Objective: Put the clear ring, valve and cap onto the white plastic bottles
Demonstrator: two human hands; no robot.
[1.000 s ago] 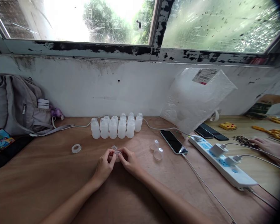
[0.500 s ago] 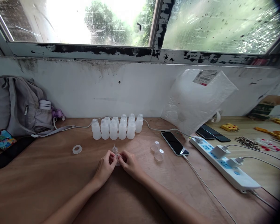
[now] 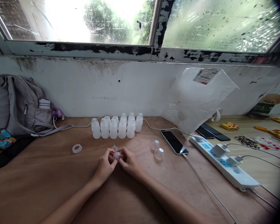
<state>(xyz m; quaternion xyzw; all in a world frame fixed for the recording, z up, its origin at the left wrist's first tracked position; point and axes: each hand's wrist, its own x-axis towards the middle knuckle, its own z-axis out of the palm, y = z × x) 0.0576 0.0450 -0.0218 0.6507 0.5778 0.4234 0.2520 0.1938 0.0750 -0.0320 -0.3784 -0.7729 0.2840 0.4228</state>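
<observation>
Between my hands is a small clear round piece that looks like a bottle collar ring (image 3: 117,155). My left hand (image 3: 106,164) pinches its left side with fingers curled. My right hand (image 3: 128,161) grips the right side the same way. Just behind it on the table stands a clear bottle nipple (image 3: 114,147), tip up, partly hidden by the ring and fingers. Farther back, several frosted white baby bottles (image 3: 113,128) stand in rows. Off to the left lies a translucent collar ring (image 3: 77,148). Two clear caps (image 3: 158,154) lie right of my right hand.
A charging phone (image 3: 175,142) and a white power strip (image 3: 224,163) with cables lie to the right. A plastic bag (image 3: 196,96) leans on the wall. The grey backpack (image 3: 16,105) sits at far left by a black flat item (image 3: 11,151).
The clear ring between my fingers has risen slightly and tilted, and it now overlaps the nipple behind it. Both hands have shifted a little upward; the other things stay put.
</observation>
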